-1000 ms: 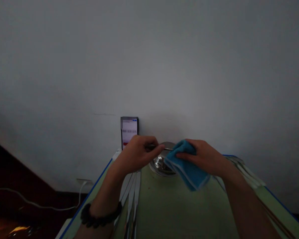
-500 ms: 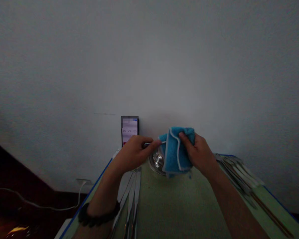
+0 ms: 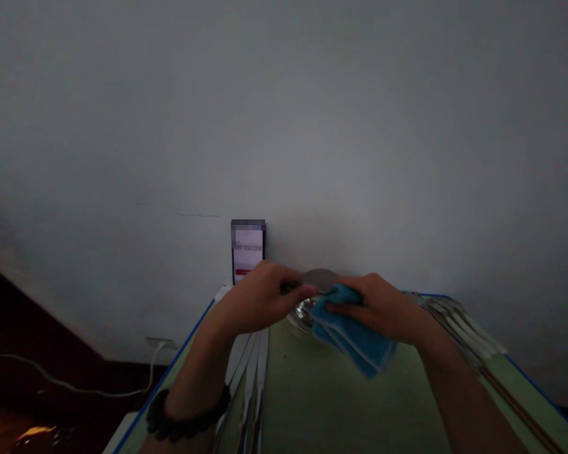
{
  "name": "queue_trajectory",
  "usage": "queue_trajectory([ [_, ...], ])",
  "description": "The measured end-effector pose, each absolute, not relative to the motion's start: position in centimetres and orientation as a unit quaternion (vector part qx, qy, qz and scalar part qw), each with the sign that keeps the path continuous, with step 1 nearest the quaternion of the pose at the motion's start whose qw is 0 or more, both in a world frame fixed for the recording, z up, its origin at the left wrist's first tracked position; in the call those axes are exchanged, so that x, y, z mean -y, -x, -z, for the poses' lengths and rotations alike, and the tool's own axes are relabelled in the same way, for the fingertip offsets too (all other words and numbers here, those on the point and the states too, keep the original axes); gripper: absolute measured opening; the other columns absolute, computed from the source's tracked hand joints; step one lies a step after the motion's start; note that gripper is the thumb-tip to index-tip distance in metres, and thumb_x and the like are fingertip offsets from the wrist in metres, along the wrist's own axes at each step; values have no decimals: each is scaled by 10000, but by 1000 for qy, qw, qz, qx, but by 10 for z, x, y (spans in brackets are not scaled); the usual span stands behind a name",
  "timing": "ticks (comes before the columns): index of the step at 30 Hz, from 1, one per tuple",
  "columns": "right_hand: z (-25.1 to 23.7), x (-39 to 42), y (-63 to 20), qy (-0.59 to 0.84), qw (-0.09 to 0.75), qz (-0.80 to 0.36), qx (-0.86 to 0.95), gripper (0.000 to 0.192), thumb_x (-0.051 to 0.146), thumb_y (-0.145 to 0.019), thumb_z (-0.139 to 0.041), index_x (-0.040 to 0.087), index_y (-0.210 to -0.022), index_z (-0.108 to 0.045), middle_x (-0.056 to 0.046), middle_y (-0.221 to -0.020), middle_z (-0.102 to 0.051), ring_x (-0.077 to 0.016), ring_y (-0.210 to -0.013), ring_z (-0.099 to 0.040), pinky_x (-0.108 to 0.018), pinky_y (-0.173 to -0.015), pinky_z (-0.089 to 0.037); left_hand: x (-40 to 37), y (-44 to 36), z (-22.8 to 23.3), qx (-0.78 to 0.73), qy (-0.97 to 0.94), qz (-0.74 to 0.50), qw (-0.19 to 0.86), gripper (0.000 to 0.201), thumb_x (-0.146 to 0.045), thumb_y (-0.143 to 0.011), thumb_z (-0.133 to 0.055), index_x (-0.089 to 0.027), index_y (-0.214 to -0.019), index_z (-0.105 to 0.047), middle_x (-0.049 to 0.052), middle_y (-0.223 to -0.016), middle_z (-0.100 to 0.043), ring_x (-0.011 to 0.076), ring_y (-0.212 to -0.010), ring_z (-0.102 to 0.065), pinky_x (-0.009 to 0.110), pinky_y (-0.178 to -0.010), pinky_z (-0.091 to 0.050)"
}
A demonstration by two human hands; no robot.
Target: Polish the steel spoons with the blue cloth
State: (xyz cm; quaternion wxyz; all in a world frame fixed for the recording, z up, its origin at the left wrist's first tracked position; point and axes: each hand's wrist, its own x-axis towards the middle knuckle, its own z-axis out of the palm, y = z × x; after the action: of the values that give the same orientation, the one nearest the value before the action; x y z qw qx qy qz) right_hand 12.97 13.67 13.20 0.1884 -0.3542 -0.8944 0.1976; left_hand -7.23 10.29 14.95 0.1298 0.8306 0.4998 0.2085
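Where a matte grey wall (image 3: 360, 126) fills the upper field, a smooth, pale green table (image 3: 331, 403) with a blue edge narrows toward its base. Over the table's far half, the right hand (image 3: 381, 309) is closed, thumb against fingers, on a folded cloth (image 3: 355, 337); the left hand (image 3: 269, 296) is closed in a pinch on a thin implement (image 3: 324, 292). The cloth, soft blue fabric with a pale border, hangs in loose layers before the right side of a round, mirror-bright metal bowl (image 3: 305, 312). Long, flat metal knives (image 3: 260, 366) fan out at left; at right lie metal cutlery (image 3: 454, 334) and slim, brown rods (image 3: 515, 403). A rectangular phone (image 3: 248, 243) stands upright behind the left hand. A dark bracelet (image 3: 189, 425) of rounded beads rings the left wrist. The implement, narrow and dim, spans the gap between left fingertips and cloth above the bowl; its ends are hidden
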Motion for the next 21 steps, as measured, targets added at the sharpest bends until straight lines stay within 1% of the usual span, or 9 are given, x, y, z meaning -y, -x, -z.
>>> queue_trajectory([
  [3,-134,-140,-135,378,231,-231,867,239,426,-755,-549,191,-773,-588,11,-703,-616,-129,-638,-550,-232,-568,-384,-104,75,-147,-501,-827,-216,136,435,-434,-843,-392,-127,-544,-471,-57,-462,-330,49,-444,-322,189,-423,-192],
  [5,-135,-142,-142,373,235,-278,854,229,412,-760,-545,195,-814,-591,10,-734,-624,-131,-662,-558,-230,-581,-408,-105,77,-146,-501,-824,-221,145,446,-444,-847,-379,-125,-552,-480,-55,-470,-337,51,-450,-329,188,-423,-197],
  [7,-136,-144,-149,340,212,-324,857,202,340,-777,-538,208,-920,-592,7,-819,-637,-137,-734,-573,-239,-643,-432,-105,76,-146,-501,-823,-222,149,452,-457,-843,-379,-126,-556,-488,-52,-471,-349,53,-451,-337,186,-420,-199],
  [8,-136,-145,-151,318,196,-340,863,220,291,-778,-537,218,-980,-584,6,-872,-640,-140,-776,-578,-245,-681,-436,-105,76,-146,-500,-824,-220,150,452,-462,-840,-384,-126,-555,-489,-52,-469,-355,53,-449,-339,186,-418,-198],
  [11,-136,-145,-153,283,162,-345,881,338,177,-756,-530,236,-1088,-552,0,-984,-629,-150,-859,-575,-262,-749,-430,-105,74,-146,-495,-831,-206,147,443,-462,-832,-399,-129,-558,-500,-54,-461,-365,51,-439,-337,185,-415,-196],
  [12,-136,-144,-151,286,158,-335,884,339,168,-750,-529,232,-1081,-559,-4,-988,-629,-153,-856,-575,-266,-748,-429,-105,73,-147,-494,-833,-203,145,442,-459,-832,-400,-128,-558,-505,-53,-461,-369,51,-437,-337,185,-415,-195],
  [14,-135,-143,-146,308,168,-306,885,278,188,-744,-541,216,-1015,-591,-8,-944,-640,-155,-820,-576,-270,-727,-425,-105,72,-147,-497,-833,-201,137,439,-450,-834,-401,-126,-559,-512,-51,-460,-380,50,-434,-342,187,-418,-196],
  [18,-135,-142,-136,358,244,-253,865,135,285,-741,-574,200,-833,-625,12,-768,-643,-127,-686,-558,-244,-636,-405,-106,72,-148,-511,-824,-211,123,434,-440,-836,-397,-128,-550,-494,-52,-451,-368,53,-436,-347,190,-426,-202],
  [21,-136,-142,-137,406,288,-218,839,204,395,-707,-602,194,-731,-621,21,-664,-619,-124,-616,-539,-237,-566,-380,-106,72,-148,-515,-818,-221,129,434,-443,-841,-384,-130,-561,-492,-51,-462,-359,58,-447,-346,197,-431,-204],
])
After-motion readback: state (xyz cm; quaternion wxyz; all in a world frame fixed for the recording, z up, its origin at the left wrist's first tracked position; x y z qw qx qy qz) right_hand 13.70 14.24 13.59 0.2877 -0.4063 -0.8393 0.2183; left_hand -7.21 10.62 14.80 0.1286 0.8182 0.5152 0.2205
